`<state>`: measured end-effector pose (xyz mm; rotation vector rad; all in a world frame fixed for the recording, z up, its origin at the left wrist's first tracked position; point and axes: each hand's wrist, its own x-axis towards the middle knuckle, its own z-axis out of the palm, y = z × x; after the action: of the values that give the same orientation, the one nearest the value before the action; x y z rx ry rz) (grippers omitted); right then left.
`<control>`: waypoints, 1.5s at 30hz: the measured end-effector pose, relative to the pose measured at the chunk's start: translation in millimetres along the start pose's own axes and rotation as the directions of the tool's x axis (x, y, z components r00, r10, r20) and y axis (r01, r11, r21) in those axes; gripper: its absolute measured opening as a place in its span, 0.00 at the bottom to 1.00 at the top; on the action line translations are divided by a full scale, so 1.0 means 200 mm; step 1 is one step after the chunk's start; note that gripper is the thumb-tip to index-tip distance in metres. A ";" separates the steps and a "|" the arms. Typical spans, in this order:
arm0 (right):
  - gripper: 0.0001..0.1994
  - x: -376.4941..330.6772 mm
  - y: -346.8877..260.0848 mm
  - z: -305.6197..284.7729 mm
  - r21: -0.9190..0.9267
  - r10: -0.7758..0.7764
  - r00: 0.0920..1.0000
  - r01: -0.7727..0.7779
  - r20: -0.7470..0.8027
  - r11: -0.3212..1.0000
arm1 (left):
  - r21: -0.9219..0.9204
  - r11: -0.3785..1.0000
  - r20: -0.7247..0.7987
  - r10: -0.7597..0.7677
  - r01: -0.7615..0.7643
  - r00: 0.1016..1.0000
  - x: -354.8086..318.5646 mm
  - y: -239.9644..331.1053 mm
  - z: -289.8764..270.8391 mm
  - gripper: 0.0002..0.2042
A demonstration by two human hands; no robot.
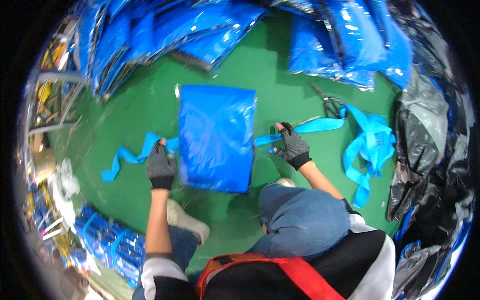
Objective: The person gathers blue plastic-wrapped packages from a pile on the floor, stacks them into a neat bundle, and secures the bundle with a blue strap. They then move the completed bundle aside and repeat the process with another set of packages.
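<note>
A folded blue plastic sheet lies flat on the green floor in front of me. Beneath it runs a light blue fabric strip, coming out on both sides. On the left of the sheet, my left hand has its fingers closed on the strip, whose crumpled end trails further left. My right hand is at the strip on the other side, thumb and forefinger apart around it. Both hands wear dark striped gloves with some fingertips bare. Black-handled scissors lie beyond the right hand, touching the strip.
A loose heap of light blue strip lies on the right. Stacks of folded blue sheets stand at the far side, with more blue packs at far right. Black and grey plastic sheeting lines the right edge. A strapped blue bundle lies near left.
</note>
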<state>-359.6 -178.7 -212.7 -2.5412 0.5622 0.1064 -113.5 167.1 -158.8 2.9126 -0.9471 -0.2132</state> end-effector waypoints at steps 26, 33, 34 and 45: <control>0.07 -0.02 0.82 -0.46 0.986 0.586 0.795 -0.163 0.154 -0.038 | -0.749 0.626 -0.006 0.320 -0.217 0.947 0.13 1.72 0.40 0.34; 0.14 0.03 1.16 -0.36 0.975 0.884 0.466 0.211 -0.043 -0.064 | -0.518 0.720 0.298 0.657 -0.461 0.692 -0.07 1.82 0.62 0.20; 0.18 0.05 1.19 -0.36 0.984 0.901 0.431 0.176 -0.054 -0.025 | -0.591 0.671 0.242 0.677 -0.448 0.695 -0.09 1.82 0.61 0.22; 0.25 0.64 0.92 -0.92 -0.364 -0.209 0.823 0.002 -0.529 0.931 | -0.833 0.551 0.260 0.466 -0.047 0.846 0.11 1.57 0.31 0.24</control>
<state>-326.1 -463.6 -168.2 -2.9475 0.6589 -0.6694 -287.3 -100.4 -186.9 1.8420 -0.9694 -1.0474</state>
